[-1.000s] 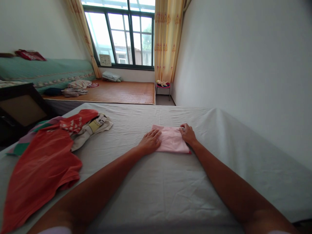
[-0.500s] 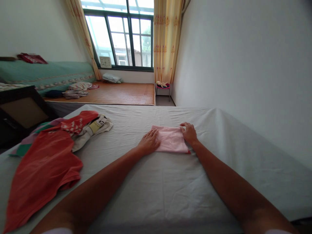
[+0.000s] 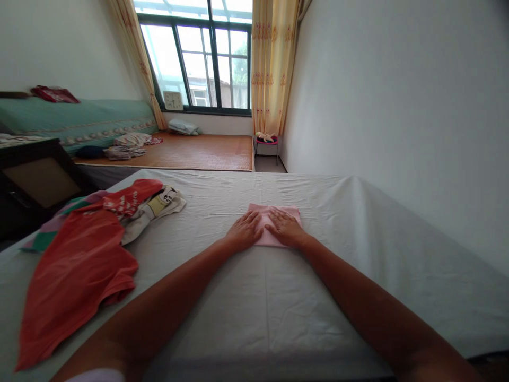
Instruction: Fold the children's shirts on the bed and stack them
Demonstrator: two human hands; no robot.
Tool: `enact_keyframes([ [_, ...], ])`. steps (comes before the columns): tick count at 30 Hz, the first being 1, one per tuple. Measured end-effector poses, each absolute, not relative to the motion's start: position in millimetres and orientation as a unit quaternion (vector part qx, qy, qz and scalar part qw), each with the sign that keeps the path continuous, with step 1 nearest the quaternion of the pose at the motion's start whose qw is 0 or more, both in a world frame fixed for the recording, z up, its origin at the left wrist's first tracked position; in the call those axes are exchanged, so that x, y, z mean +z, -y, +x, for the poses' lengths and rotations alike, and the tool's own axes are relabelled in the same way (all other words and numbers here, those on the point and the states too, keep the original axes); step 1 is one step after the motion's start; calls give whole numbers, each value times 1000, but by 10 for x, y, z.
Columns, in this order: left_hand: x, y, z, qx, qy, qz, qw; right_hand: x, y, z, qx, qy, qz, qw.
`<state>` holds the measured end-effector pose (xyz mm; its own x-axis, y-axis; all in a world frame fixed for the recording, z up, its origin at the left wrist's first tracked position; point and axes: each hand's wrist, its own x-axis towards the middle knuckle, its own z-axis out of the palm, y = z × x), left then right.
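A folded pink cloth garment (image 3: pixel 274 241) lies flat on the sheet-covered bed (image 3: pixel 222 318); its exact kind I cannot make out. My left hand (image 3: pixel 245 231) rests open on its left side, fingers stretched out. On its middle and right part my right hand (image 3: pixel 287 228) lies flat and open, the fingertips pointing to the upper left. The two hands nearly meet over the cloth and cover much of it.
At the left of the bed lie a red garment (image 3: pixel 75 276), a light garment with a panda print (image 3: pixel 155 209) and a pink-green striped cloth (image 3: pixel 55 228). A dark cabinet (image 3: pixel 40 175) stands beyond them. A white wall (image 3: pixel 397 106) borders the right side.
My right hand has moved left from the cloth's right edge onto its top and now lies flat. The pink cloth looks narrower on the right. My left hand has stayed in place.
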<state>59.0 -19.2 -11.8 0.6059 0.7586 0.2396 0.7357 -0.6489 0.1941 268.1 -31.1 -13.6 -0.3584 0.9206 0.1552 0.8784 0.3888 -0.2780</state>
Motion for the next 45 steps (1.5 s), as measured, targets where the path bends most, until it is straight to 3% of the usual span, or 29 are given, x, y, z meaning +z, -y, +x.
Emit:
enact_keyframes([
  [15,-124,114,474,110,-542,830,72,-129,222,3081,31,686,-713,141],
  [19,-74,153,498,148,-530,834,38,-53,320,2975,-30,747,-636,194],
  [24,-80,188,547,145,-466,872,39,-59,349,2823,37,842,-512,166],
  [31,-84,192,522,123,-484,865,51,-178,181,3143,15,648,-744,162],
  [35,-73,205,531,118,-486,865,40,-162,160,3222,34,660,-723,202],
  [41,-84,206,529,122,-485,866,32,-143,130,3195,101,645,-655,379],
  [45,-83,210,526,124,-484,866,32,-137,130,3262,121,610,-694,362],
])
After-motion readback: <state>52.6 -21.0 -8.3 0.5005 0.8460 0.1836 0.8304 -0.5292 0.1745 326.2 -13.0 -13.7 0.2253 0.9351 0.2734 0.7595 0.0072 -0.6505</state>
